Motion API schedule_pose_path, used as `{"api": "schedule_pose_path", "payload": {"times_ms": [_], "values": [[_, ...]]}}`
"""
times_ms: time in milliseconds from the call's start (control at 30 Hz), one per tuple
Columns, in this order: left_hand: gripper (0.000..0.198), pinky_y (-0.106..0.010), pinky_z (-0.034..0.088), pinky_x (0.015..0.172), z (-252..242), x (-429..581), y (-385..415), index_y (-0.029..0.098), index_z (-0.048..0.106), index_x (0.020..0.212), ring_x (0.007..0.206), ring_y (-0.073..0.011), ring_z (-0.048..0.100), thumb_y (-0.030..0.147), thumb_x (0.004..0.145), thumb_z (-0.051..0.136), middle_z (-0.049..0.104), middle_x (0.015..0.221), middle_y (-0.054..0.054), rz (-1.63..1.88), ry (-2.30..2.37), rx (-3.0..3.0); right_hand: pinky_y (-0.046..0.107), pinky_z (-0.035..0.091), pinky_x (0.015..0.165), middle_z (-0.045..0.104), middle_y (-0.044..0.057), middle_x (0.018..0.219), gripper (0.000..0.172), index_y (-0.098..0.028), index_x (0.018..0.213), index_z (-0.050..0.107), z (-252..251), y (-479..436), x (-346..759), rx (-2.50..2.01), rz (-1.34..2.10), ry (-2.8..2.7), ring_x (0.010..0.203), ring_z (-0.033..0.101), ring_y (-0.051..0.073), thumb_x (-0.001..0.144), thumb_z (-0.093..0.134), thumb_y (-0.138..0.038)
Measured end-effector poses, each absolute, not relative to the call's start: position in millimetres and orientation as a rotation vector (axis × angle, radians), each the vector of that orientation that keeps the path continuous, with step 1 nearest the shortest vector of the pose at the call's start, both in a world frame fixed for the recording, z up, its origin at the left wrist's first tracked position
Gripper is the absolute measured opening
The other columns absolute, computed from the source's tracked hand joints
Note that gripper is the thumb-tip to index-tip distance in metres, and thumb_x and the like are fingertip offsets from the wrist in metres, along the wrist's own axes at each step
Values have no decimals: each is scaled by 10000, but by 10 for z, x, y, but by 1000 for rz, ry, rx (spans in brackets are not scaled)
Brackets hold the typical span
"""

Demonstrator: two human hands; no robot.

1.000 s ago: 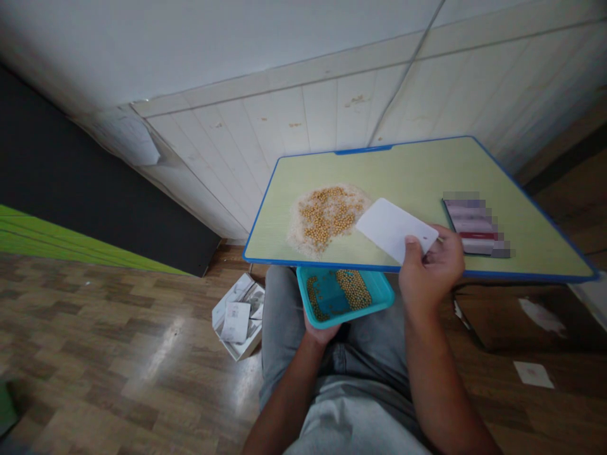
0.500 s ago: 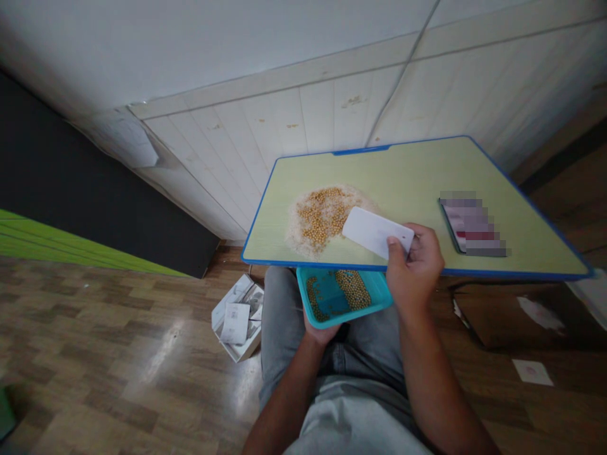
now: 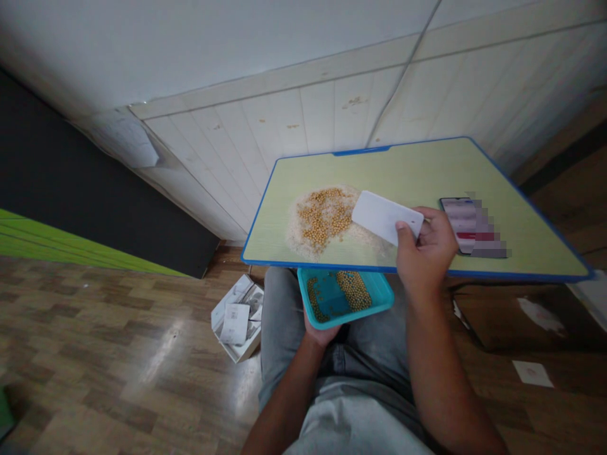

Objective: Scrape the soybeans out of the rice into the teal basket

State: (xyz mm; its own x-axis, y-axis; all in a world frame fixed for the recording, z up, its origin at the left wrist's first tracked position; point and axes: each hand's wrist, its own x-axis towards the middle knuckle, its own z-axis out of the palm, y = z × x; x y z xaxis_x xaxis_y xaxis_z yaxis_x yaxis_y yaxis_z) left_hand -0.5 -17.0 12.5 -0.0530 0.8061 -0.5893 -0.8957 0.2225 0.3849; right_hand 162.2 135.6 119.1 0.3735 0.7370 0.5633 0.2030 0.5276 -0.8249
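Note:
My right hand [image 3: 427, 249] pinches one end of a flat white card [image 3: 385, 216], thumb on top. The card's far end tilts over the right side of a pile of golden round beads [image 3: 318, 218] mixed with white rice-like grains [image 3: 301, 243]. Under the near edge of the folding table [image 3: 403, 170], my left hand [image 3: 321, 332] grips a turquoise plastic tub [image 3: 379, 309] from below, its fingers mostly hidden. Inside the tub lie more golden beads [image 3: 355, 291], heaped at the right and scattered along the left.
A phone [image 3: 467, 230] lies on the table's right part. On the wooden floor at left stands an open white box [image 3: 237, 319] with papers. A cardboard box [image 3: 521, 316] is under the table's right side. The panelled wall [image 3: 265, 133] borders the table's far edge.
My right hand has moved the card up and to the right, off the middle of the pile. More white grains show below the card. The tub has barely moved.

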Motion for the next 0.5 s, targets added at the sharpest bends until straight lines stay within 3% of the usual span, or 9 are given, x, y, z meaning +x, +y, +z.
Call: {"api": "schedule_pose_path", "payload": {"times_ms": [200, 333, 500], "values": [[468, -710, 443, 1439, 98, 2, -147, 281, 911, 1214, 1607, -442, 691, 658, 1051, 685, 879, 1520, -119, 1372, 895, -166, 375, 631, 781, 772, 5, 939, 184, -268, 1107, 733, 1263, 1456, 1604, -988, 481, -1328, 834, 750, 231, 924, 741, -270], [495, -700, 409, 1458, 140, 8, -147, 290, 935, 1154, 1604, -431, 694, 596, 1122, 547, 908, 1464, -87, 1374, 903, -182, 353, 593, 737, 762, -1, 929, 173, -269, 1096, 738, 1312, 1460, 1606, -956, 521, -1375, 816, 738, 223, 923, 738, -275], [568, -696, 390, 1467, 141, 11, -154, 264, 934, 1183, 1587, -425, 711, 563, 1162, 452, 897, 1486, -101, 1366, 889, -196, 373, 600, 791, 750, 3, 956, 176, -269, 1118, 729, 1324, 1490, 1610, -941, 494, -1358, 844, 734, 230, 942, 733, -271]]}}
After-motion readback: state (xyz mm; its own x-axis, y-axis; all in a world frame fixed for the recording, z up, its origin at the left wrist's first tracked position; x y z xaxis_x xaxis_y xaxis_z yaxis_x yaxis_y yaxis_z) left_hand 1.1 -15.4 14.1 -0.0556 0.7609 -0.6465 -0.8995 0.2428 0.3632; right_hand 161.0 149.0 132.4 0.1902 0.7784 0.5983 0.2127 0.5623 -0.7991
